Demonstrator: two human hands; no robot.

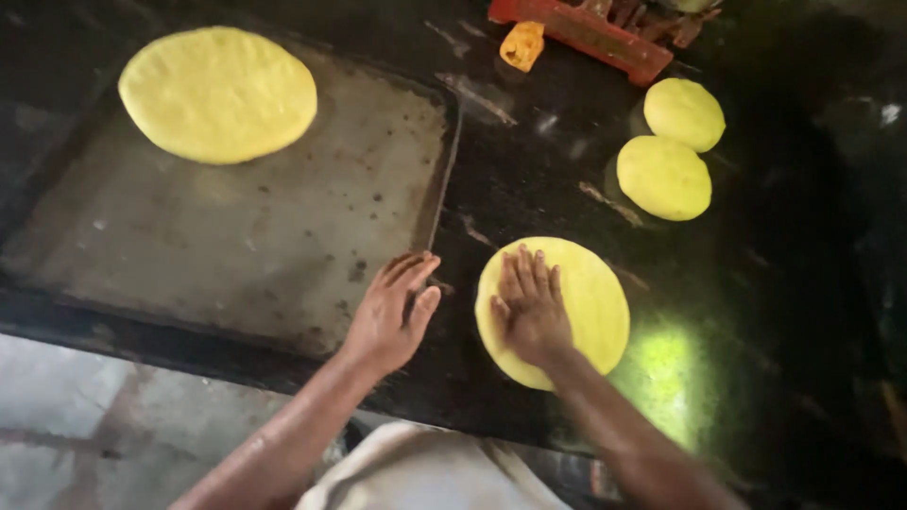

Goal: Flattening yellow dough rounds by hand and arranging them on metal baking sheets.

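- flattened dough round (576, 307): yellow, thin, roughly circular, smooth matte surface, edge a bit uneven; lies flat on the dark countertop (529, 161), just right of the griddle's right edge, near the counter's front edge
- right hand (531, 310): palm down on the left part of that round, fingers spread slightly and flat against the dough, nothing pinched; forearm comes in from the lower right
- left hand (392, 316): palm down, fingers together and extended, thumb out toward the round; rests at the griddle's front right corner, fingertips on or just over the rim, cannot tell which; holds nothing; apart from the dough round by a narrow strip of counter
- griddle (283, 227): big flat rectangular metal plate, grey, scorched with dark specks, raised thin rim; fills the left half of the view
- cooking flatbread (217, 93): 1 larger yellow round, oval in this view, lies on the griddle's far left corner, well apart from both hands
- 2 dough patties, thicker and smaller than the flattened round, same yellow, on the counter at far right: nearer patty (663, 177) and farther patty (684, 113), touching or almost touching each other
- red tool (581, 33): long red object at the top edge of the counter, partly cut off; kind unclear
- small orange piece (521, 44): lies just left of the red tool
- light cloth (425, 467): pale fabric on the person's body at the bottom centre
- greenish sheen on the counter right of the flattened round
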